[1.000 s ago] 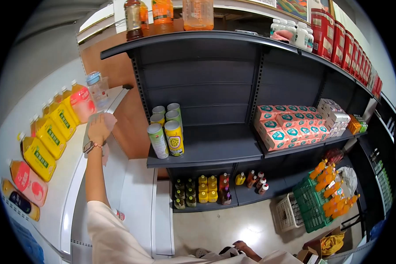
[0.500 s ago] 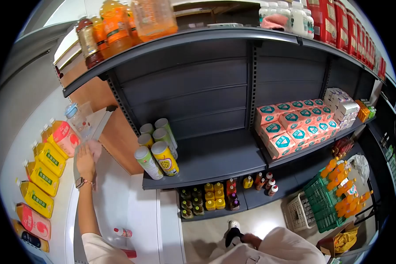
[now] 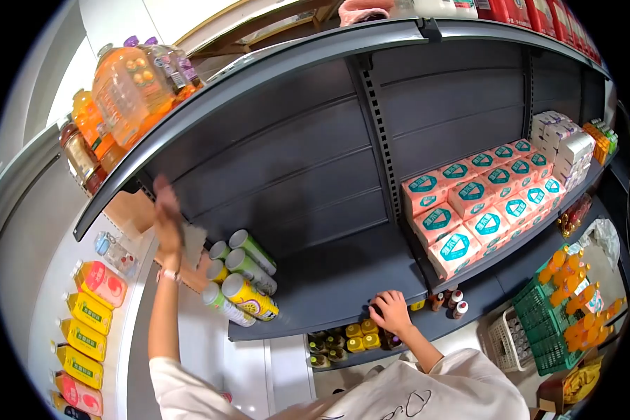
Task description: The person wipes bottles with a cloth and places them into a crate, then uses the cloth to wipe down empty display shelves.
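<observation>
My left hand [image 3: 168, 227] is raised, smeared by motion, at the left end of the dark shelf, above several upright cans. A pale, cloth-like patch [image 3: 194, 239] shows beside it; whether the fingers grip it cannot be made out. The cans include a yellow can [image 3: 250, 297] and a white-and-green can [image 3: 227, 305] in front. My right hand [image 3: 390, 313] rests on the front edge of the grey shelf [image 3: 329, 280], fingers apart and holding nothing.
Pink tissue packs [image 3: 455, 253] are stacked on the right. Large juice bottles [image 3: 122, 91] stand on the upper shelf, yellow bottles [image 3: 87, 311] at far left. Small bottles [image 3: 360, 338] sit below. A green crate [image 3: 551, 325] of orange bottles is on the floor, lower right.
My left hand has left the white surface by the clear jug and risen rightward to the dark shelf's left end. My right hand now rests on the shelf edge. The view has shifted.
</observation>
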{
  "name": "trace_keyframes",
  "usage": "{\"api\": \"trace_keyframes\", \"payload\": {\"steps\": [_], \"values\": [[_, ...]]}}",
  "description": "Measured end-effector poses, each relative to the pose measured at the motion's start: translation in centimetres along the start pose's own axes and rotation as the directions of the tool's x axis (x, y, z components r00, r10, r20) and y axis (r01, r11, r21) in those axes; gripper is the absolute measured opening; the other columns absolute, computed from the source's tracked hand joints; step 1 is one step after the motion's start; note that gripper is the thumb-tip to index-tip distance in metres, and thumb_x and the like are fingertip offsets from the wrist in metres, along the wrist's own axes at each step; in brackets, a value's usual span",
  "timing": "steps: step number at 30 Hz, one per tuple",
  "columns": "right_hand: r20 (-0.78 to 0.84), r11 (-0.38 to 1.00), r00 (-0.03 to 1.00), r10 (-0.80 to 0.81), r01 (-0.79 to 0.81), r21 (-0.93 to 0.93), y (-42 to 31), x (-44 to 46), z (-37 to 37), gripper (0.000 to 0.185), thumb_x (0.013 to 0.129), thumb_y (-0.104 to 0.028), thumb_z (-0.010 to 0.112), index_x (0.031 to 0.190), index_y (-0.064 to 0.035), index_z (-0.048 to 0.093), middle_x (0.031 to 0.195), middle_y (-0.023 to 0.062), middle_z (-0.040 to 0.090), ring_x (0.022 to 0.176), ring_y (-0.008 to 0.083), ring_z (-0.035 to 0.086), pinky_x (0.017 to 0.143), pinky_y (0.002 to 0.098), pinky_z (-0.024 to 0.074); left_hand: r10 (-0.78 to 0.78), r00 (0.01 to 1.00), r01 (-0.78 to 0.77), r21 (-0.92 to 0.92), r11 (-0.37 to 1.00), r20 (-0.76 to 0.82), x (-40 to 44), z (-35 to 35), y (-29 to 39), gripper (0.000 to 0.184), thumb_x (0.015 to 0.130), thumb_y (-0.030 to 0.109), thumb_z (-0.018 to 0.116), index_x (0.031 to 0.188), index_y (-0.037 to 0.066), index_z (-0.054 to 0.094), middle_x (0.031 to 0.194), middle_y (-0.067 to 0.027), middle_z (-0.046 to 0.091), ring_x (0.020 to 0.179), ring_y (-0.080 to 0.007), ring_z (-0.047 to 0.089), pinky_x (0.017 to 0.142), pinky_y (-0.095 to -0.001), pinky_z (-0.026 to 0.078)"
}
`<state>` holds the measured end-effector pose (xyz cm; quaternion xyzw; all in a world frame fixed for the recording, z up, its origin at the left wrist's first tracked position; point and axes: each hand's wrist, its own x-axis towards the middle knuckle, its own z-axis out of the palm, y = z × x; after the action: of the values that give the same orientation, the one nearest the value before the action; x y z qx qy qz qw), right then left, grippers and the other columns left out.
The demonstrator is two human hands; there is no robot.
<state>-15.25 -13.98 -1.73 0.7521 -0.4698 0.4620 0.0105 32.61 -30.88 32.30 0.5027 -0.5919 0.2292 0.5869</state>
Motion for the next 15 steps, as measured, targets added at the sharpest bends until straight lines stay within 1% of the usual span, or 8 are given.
{"api": "trace_keyframes", "payload": {"steps": [2,4,5,6,8,11,14,15], "values": [[0.059,0.999,0.997,0.051,-0.05,-0.013,2.1,0.3,-0.4,0.018,0.078,-0.025,0.066,0.088,-0.0102,0.063,0.096,0.006,0.06,0.094,0.0274,0.053,0.088,0.0442,0.039,-0.068,0.981,0.063,0.033,0.997,0.183,1.7,4.5,8.0,0.051,0.104,0.04,0.031,0.127,0.0,0.053,0.117,-0.0206,0.062,0.106,-0.0361,0.058,0.09,-0.0401,0.045],[0.089,0.994,0.991,0.1,-0.095,-0.06,3.3,0.5,-0.5,0.02,0.079,-0.028,0.064,0.088,-0.0098,0.063,0.097,0.0071,0.06,0.095,0.0273,0.054,0.089,0.0448,0.0392,-0.087,0.967,0.078,0.048,0.996,0.238,2.4,9.6,14.6,0.043,0.104,0.031,0.034,0.129,0.002,0.052,0.126,-0.0194,0.057,0.114,-0.037,0.055,0.094,-0.0403,0.045],[0.067,0.991,0.994,0.086,-0.078,-0.113,4.0,0.1,-0.2,0.022,0.077,-0.028,0.067,0.09,-0.0108,0.064,0.095,0.0066,0.06,0.095,0.0271,0.054,0.091,0.0462,0.0386,0.233,0.955,-0.248,0.065,0.967,0.181,3.2,13.1,15.0,0.038,0.102,0.024,0.038,0.13,0.003,0.052,0.127,-0.0178,0.057,0.115,-0.0357,0.054,0.097,-0.0403,0.043],[0.01,0.989,0.998,0.066,-0.064,-0.131,4.6,-0.4,0.4,0.023,0.077,-0.028,0.065,0.093,-0.0124,0.065,0.098,0.0055,0.061,0.102,0.0258,0.055,0.1,0.0478,0.0352,0.529,0.839,-0.541,0.096,0.836,0.127,3.2,16.6,15.2,0.035,0.1,0.017,0.042,0.13,0.003,0.052,0.129,-0.0162,0.056,0.116,-0.0344,0.054,0.099,-0.0404,0.042],[-0.029,0.975,1.0,-0.002,-0.005,-0.223,5.3,-1.6,0.4,0.024,0.078,-0.03,0.064,0.096,-0.0148,0.066,0.104,0.004,0.063,0.11,0.0242,0.055,0.107,0.0483,0.0301,0.556,0.691,-0.669,0.115,0.735,0.462,1.7,21.3,18.0,0.04,0.092,0.009,0.049,0.131,0.006,0.052,0.128,-0.0136,0.058,0.114,-0.0306,0.056,0.102,-0.0401,0.04],[-0.005,0.943,0.998,-0.069,0.064,-0.326,7.5,-3.0,1.0,0.033,0.079,-0.036,0.061,0.106,-0.0187,0.067,0.115,0.0014,0.064,0.111,0.0191,0.058,0.108,0.0485,0.0291,0.739,0.568,-0.808,0.072,0.585,0.364,-2.9,28.4,19.6,0.043,0.086,0.008,0.052,0.129,0.007,0.054,0.127,-0.0115,0.058,0.113,-0.0262,0.057,0.103,-0.0389,0.039],[-0.03,0.936,0.994,-0.1,0.084,-0.342,7.7,-2.8,1.0,0.035,0.079,-0.037,0.061,0.108,-0.0182,0.067,0.117,0.0006,0.064,0.109,0.0171,0.059,0.108,0.0482,0.0303,0.774,0.396,-0.838,-0.151,0.525,0.493,-6.1,29.7,16.3,0.035,0.084,0.008,0.056,0.119,0.011,0.06,0.113,-0.0069,0.063,0.103,-0.0229,0.062,0.096,-0.0385,0.045],[-0.029,0.938,0.995,-0.098,0.083,-0.337,7.7,-2.8,1.0,0.034,0.079,-0.036,0.06,0.108,-0.0181,0.068,0.117,0.0006,0.064,0.109,0.0173,0.059,0.108,0.0481,0.0302,0.792,0.294,-0.881,-0.17,0.442,0.534,-6.4,29.2,15.6,0.036,0.085,0.008,0.055,0.12,0.011,0.059,0.113,-0.0068,0.064,0.103,-0.0225,0.062,0.096,-0.0379,0.045]]}}
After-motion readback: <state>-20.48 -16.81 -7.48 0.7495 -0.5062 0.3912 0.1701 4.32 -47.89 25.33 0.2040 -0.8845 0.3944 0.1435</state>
